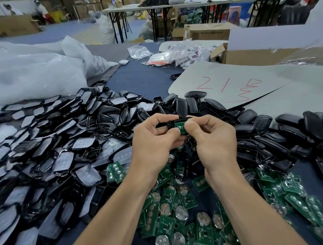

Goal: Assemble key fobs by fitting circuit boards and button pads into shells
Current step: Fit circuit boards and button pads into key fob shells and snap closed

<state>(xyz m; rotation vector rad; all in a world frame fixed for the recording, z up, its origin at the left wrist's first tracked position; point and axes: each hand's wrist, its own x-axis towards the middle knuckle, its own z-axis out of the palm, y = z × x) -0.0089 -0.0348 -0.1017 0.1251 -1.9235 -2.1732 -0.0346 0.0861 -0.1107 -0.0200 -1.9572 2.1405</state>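
- My left hand [152, 140] and right hand [211, 141] pinch a black shell [170, 123] with a green circuit board [180, 126], above the pile.
- Light, stiff, likely fragile: I'd grip edges only.

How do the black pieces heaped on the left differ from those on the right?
The left heap is open black frames holding pale inserts; the right heap is solid glossy black shells. The left heap reaches the picture's bottom edge; the right heap stops farther back. Both are loose piles.
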